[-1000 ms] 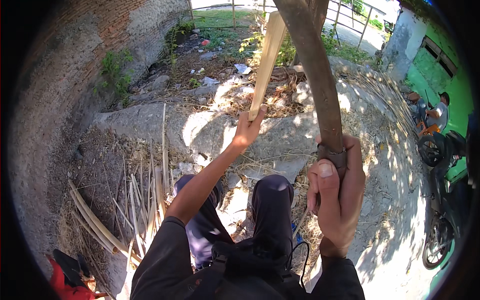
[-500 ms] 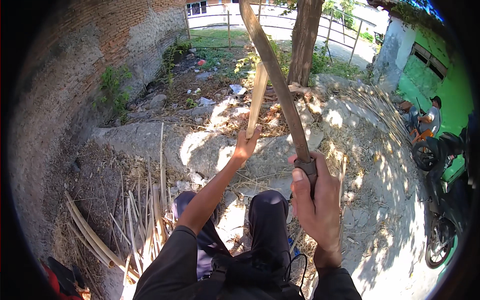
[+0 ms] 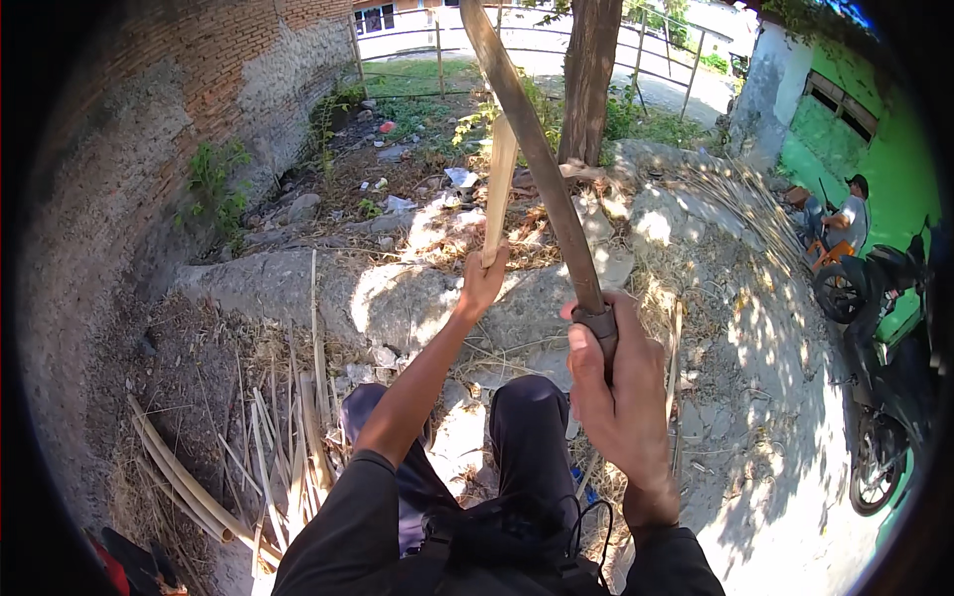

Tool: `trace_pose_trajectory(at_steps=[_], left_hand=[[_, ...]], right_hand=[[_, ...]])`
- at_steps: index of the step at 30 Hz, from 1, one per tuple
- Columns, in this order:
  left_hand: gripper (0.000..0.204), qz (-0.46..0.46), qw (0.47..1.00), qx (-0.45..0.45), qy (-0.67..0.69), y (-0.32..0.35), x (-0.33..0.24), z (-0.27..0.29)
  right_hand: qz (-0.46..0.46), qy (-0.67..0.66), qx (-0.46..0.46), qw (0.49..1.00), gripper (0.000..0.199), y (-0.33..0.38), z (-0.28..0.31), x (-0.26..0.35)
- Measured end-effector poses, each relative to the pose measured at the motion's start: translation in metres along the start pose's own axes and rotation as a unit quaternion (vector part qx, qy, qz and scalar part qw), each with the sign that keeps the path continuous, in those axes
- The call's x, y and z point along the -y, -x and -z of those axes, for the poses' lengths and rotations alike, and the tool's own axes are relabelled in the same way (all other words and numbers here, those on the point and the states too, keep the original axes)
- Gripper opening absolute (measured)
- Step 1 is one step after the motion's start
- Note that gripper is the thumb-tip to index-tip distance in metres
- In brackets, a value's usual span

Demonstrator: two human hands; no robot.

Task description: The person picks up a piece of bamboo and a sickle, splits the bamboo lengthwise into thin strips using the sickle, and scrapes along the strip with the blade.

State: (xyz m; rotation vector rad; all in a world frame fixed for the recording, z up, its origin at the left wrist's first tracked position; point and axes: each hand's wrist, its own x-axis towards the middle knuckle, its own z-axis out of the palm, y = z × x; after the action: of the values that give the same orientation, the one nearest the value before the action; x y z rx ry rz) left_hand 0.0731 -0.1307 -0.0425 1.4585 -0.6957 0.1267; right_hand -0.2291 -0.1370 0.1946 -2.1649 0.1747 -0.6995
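Above the far edge of the stone ledge (image 3: 268,288), as the head view shows it, the left hand (image 3: 483,278) grips the near end of a pale wooden strip (image 3: 500,189), its long axis pointing forward with a slight rightward lean. The right hand (image 3: 624,397) is clenched round the handle (image 3: 596,323) of a long curved blade (image 3: 547,179), slanting forward and leftward across the strip's far end; whether they touch cannot be told.

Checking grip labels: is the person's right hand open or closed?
Closed: the right hand wraps the lower end of the long, curved, brown metal machete, which rises from the fist.
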Motion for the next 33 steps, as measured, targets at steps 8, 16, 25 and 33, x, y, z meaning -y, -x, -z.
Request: trace_pose_trajectory(at_steps=[8,16,25,33], left_hand=[[0.048,0.007,0.999,0.028,0.044,-0.012,-0.018,-0.004],[0.044,-0.036,0.998,0.051,0.002,-0.026,-0.023,0.007],[0.045,0.049,0.997,0.037,-0.048,-0.002,0.0,0.013],[0.047,-0.001,0.996,0.084,0.002,-0.042,-0.066,-0.008]], right_hand=[[-0.019,-0.035,-0.018,0.999,0.028,0.002,0.009,0.004],[-0.005,-0.021,-0.021,1.0,0.027,0.005,0.009,0.002],[-0.014,-0.034,-0.005,0.999,0.027,0.008,0.006,-0.003],[-0.049,-0.089,-0.088,0.991,0.024,0.015,0.026,0.013]])
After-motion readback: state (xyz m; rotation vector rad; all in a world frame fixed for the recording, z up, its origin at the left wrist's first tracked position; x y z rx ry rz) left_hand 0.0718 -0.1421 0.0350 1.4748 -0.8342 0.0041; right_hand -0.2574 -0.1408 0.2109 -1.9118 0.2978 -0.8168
